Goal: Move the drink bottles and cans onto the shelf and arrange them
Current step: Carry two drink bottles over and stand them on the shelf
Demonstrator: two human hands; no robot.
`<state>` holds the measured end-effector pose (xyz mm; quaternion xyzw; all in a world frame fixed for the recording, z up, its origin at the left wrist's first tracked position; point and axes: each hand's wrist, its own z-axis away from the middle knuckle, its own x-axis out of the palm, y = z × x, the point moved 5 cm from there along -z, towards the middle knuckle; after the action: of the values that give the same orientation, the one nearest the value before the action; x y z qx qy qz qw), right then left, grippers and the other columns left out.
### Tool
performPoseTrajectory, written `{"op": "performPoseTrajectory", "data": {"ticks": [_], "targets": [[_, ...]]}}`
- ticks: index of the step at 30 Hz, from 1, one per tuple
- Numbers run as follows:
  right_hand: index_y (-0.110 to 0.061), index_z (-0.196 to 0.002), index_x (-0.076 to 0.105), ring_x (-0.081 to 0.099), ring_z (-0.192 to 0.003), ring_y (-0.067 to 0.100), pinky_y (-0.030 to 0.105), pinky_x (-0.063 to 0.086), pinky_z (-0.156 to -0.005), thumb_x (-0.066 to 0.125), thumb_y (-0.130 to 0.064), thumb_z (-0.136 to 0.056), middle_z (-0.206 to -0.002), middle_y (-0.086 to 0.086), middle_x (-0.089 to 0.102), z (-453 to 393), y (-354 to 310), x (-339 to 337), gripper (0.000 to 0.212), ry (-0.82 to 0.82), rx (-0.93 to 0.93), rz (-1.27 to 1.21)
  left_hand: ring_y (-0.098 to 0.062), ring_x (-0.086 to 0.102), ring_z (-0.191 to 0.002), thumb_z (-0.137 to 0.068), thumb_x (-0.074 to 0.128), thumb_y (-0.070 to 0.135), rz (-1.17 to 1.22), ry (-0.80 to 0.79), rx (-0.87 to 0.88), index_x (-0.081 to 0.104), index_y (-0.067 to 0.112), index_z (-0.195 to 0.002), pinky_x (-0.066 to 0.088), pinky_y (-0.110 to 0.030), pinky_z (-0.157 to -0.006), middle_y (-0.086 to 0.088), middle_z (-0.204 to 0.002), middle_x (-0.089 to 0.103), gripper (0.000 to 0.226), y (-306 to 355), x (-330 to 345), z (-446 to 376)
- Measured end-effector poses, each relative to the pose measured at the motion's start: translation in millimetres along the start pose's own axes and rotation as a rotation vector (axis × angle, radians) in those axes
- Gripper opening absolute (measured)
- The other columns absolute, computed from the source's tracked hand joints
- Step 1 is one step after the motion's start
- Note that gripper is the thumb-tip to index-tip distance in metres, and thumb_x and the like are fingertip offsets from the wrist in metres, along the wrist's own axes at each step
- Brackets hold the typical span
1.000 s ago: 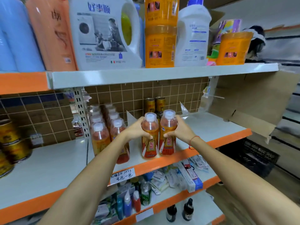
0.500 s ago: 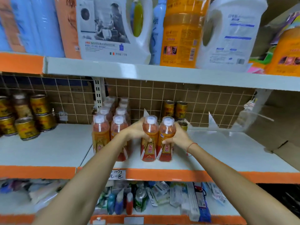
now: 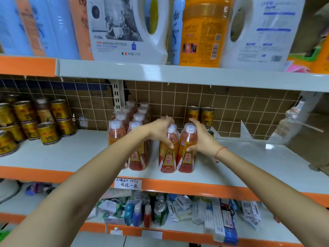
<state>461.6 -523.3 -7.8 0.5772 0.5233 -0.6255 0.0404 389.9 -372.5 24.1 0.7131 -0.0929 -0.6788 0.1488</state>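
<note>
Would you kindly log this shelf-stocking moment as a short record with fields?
setting: shop shelf with orange front edge
left hand: grips the left held bottle near its top
right hand: grips the right held bottle near its top
held bottles: upright, side by side, bases on the shelf
stocked bottles: rows to the left, running to the back
cans behind: two gold cans at the back grid
cans at left: stacked group
price tag: handwritten, on the shelf edge

I see bare shelf (image 3: 249,168) open to the right of the bottles; a bottle row (image 3: 131,125) crowds left, cans (image 3: 200,114) block the far side, upper shelf (image 3: 178,75) overhead.
</note>
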Motion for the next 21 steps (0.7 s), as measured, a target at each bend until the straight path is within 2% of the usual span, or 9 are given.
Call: {"op": "performPoseTrajectory", "data": {"ticks": [2,4,10,12,21], "targets": [[-0.028,-0.147,0.009,0.038,-0.133,0.028,0.039,0.048,-0.098,0.082,-0.014,-0.067,-0.151,0.005,0.014,1,-6,3,0.109,-0.013,-0.032,0.181,-0.028,0.035,-0.135,-0.064,0.086,0.037,-0.131,-0.019,0.009,0.023,0.01,-0.147,0.037,-0.033,-0.105,-0.012,-0.15,0.031,0.108,6,7,0],[-0.027,-0.146,0.01,0.042,-0.129,0.028,0.038,0.052,-0.093,0.083,-0.018,-0.066,-0.15,0.005,0.014,1,-8,5,0.109,0.016,-0.035,0.27,-0.031,0.031,-0.138,-0.065,0.085,0.035,-0.2,0.012,0.006,0.019,0.01,-0.149,0.036,-0.035,-0.107,-0.014,-0.153,0.023,0.11,10,10,1],[-0.024,-0.143,0.021,0.05,-0.12,0.029,0.039,0.055,-0.088,0.083,-0.016,-0.065,-0.142,0.007,0.029,1,-15,4,0.1,0.085,-0.028,0.274,-0.034,0.025,-0.141,-0.068,0.083,0.034,-0.228,0.047,0.001,0.018,0.011,-0.149,0.033,-0.04,-0.11,-0.016,-0.156,0.019,0.107,7,7,1],[-0.024,-0.142,0.022,0.05,-0.12,0.029,0.042,0.054,-0.089,0.084,-0.015,-0.064,-0.14,0.007,0.033,-2,-15,5,0.099,0.081,-0.042,0.261,-0.033,0.023,-0.142,-0.069,0.083,0.035,-0.254,0.035,0.0,0.017,0.01,-0.15,0.03,-0.04,-0.111,-0.016,-0.155,0.02,0.107,5,5,-4],[-0.021,-0.143,0.024,0.048,-0.12,0.028,0.042,0.051,-0.093,0.086,-0.014,-0.06,-0.138,0.004,0.03,-31,-11,14,0.103,0.093,-0.133,0.234,-0.032,0.042,-0.127,-0.068,0.083,0.032,-0.351,0.057,-0.023,0.027,0.011,-0.145,0.041,-0.038,-0.099,-0.015,-0.141,0.038,0.098,-18,-5,-34]]}}
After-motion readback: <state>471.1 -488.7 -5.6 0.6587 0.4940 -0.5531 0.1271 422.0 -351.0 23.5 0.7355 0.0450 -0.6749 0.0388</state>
